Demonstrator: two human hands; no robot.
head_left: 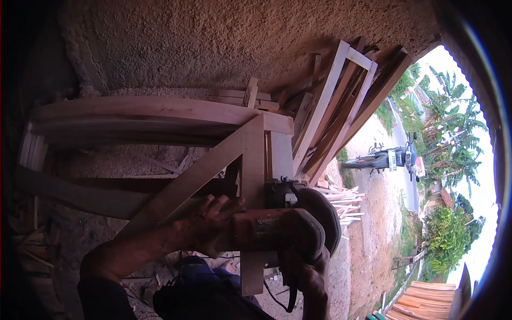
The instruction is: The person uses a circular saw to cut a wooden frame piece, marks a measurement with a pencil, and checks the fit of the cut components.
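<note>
A circular saw [269, 229] with a worn reddish motor housing and a dark round guard lies across the end of a wooden frame [253, 160]. My right hand [304, 272] is closed around its rear handle, partly hidden below the housing. My left hand [210, 224] reaches in from the left, its bent fingers and thumb on either side of the housing's left end; shadow blurs the exact contact. Under the saw, an upright board runs down past both hands. A diagonal board [186, 181] meets it near the top. The blade is hidden.
Planks and a narrow frame [325, 101] lean against the rough wall [213, 48]. A pile of offcuts [341, 202] lies right of the saw, and more scraps [34, 245] at far left. A power cord [280, 301] hangs near my right hand. Outside stands a motorcycle [381, 159].
</note>
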